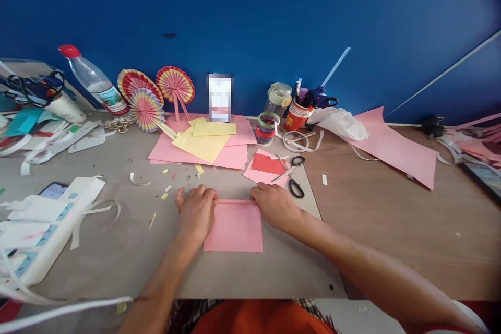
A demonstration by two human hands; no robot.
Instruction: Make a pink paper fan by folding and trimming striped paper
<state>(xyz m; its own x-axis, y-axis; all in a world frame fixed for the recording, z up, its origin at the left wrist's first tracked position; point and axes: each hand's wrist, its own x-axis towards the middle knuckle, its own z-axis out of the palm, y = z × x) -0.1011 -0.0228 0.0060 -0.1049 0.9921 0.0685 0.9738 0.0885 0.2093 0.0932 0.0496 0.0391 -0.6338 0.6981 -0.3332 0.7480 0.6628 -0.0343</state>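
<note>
A pink sheet of paper (pixel 234 227) lies flat on the grey table in front of me, a narrow strip folded along its far edge. My left hand (pixel 197 212) is closed at the sheet's far left corner, its fingers curled and thumb out to the side. At the far right corner my right hand (pixel 276 203) pinches the same folded edge, fingertips hidden under the knuckles. Just beyond my right hand lie open scissors (pixel 296 188) with black handles, partly over a red paper piece (pixel 268 164) and a pink one.
Pink and yellow sheets (pixel 203 147) are stacked ahead, below a propped phone (pixel 219 98) and folded paper fans (pixel 175 85). A tilted bottle (pixel 97 83) leans at the back left. A power strip (pixel 58 224) occupies the left side; a red cup (pixel 296 116) holds tools.
</note>
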